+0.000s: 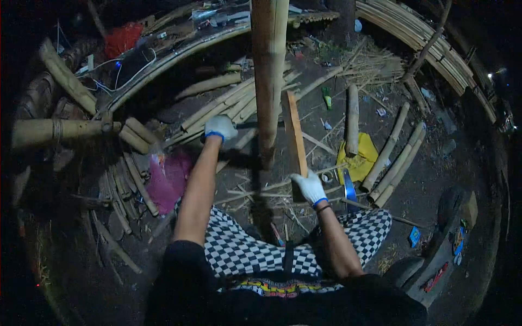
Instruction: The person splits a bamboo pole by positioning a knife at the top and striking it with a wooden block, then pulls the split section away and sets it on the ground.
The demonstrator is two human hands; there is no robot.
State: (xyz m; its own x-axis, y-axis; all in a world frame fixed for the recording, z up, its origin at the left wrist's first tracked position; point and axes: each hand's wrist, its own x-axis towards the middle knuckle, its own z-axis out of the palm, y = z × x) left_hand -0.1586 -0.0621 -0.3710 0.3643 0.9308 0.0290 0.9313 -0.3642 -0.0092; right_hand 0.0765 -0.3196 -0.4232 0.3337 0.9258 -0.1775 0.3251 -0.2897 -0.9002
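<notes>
My left hand [220, 128], in a white glove with a blue cuff, is closed on a dark bar-like tool [246, 126] that reaches right toward the upright bamboo post [267, 76]. Its exact kind is too dark to make out. My right hand [310, 188], gloved alike, is closed round the lower end of a flat orange-brown wooden slat [295, 130]. The slat stands tilted, its top leaning slightly left, just right of the post. A saw [349, 187] with a bluish blade lies beside my right hand, near my knee.
Split bamboo lengths [228, 106] are piled beyond my left hand. A yellow sack [360, 157] and bamboo poles [387, 146] lie at right. A pink sack [166, 182] is at left. A bamboo platform [179, 57] with a red bag [124, 39] stands at back left.
</notes>
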